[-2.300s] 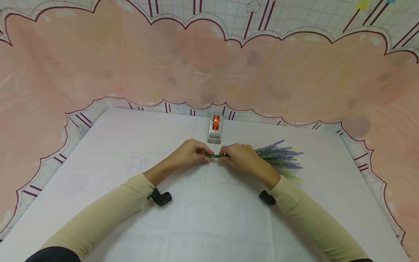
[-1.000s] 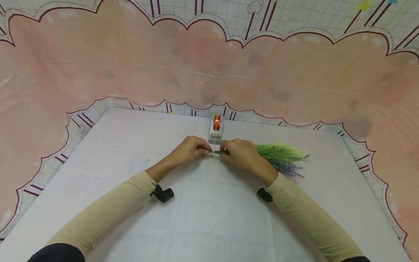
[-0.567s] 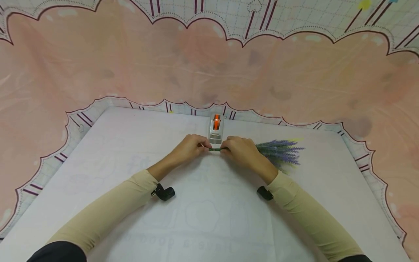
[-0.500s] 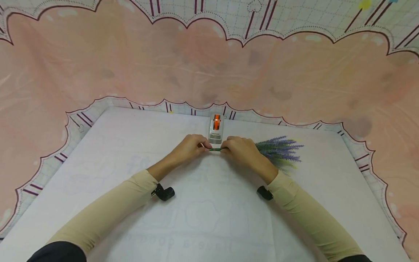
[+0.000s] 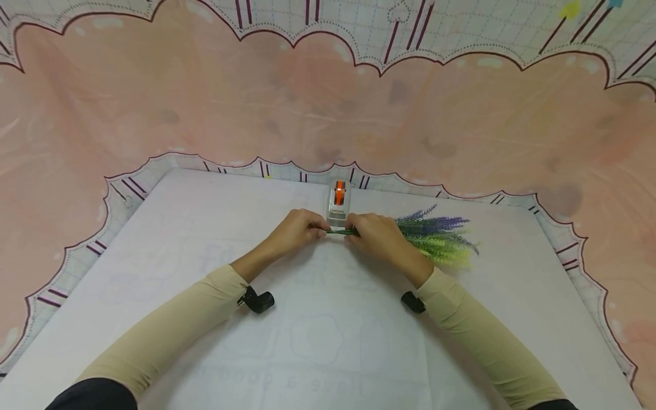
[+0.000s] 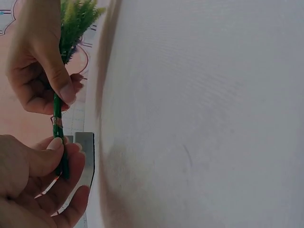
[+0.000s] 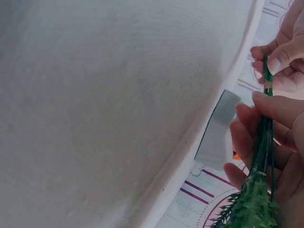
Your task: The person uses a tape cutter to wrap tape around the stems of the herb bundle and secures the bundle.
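Observation:
A bunch of artificial lavender [image 5: 435, 228], purple and green, lies sideways between my hands, its heads pointing right. My left hand [image 5: 302, 228] pinches the stem ends between thumb and fingers. My right hand [image 5: 376, 233] holds the stems farther up, near the heads, and covers part of them. Between the hands a short length of green stems [image 6: 57, 111] shows, with a shiny clear band [image 6: 57, 122] round it. Just beyond the fingers stands a clear tape dispenser [image 5: 337, 212] with an orange core; neither hand holds it.
A white-covered table [image 5: 318, 341] lies beneath both arms. Behind it hangs a peach and white cloth [image 5: 307, 102] with a scalloped print. Black wrist cameras [image 5: 258, 300] hang under both cuffs.
The lavender bunch has turned about its own length, bringing different purple and green sides into view. Both hands have shifted slightly away from the body, toward the tape dispenser, still holding the stems.

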Tool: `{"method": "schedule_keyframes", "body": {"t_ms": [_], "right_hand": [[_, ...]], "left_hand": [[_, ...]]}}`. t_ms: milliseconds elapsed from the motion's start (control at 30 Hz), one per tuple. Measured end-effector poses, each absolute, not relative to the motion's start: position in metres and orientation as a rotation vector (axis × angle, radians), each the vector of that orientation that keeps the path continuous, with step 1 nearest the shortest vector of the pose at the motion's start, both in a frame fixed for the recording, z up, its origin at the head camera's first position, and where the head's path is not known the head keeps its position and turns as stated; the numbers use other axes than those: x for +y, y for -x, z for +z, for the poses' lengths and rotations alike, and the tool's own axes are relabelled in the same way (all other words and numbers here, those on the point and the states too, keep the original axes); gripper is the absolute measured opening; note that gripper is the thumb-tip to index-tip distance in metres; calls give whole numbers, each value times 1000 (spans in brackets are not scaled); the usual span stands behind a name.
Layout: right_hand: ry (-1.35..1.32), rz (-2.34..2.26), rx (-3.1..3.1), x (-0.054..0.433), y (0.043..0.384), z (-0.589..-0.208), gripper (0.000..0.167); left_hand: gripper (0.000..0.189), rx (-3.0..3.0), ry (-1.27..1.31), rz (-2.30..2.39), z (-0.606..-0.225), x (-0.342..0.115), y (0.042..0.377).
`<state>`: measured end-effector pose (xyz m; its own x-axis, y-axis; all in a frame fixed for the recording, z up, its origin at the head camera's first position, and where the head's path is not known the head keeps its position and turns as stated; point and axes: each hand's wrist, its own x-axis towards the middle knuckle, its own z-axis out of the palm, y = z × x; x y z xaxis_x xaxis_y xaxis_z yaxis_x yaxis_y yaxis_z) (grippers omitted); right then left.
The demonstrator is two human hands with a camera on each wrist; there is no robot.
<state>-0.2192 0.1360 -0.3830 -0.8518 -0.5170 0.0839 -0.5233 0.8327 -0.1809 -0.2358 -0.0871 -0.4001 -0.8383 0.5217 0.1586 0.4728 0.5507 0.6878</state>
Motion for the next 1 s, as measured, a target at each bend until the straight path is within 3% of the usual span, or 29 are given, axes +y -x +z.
{"method": "schedule_keyframes", "body": {"t_ms": [267, 533, 800, 1000], "right_hand": [[-869, 321, -2905, 139, 219, -383, 14], [-872, 292, -2915, 139, 222, -383, 14], [-802, 271, -2996, 133, 224, -382, 25], [-789, 288, -2966, 132, 227, -382, 12]], "left_hand": [[6, 2700, -797, 1200, -399, -84, 235], [14, 2715, -825, 1161, -402, -83, 238], [10, 2742, -866, 1161, -405, -85, 242], [14, 2732, -815, 1185, -404, -84, 243]]}}
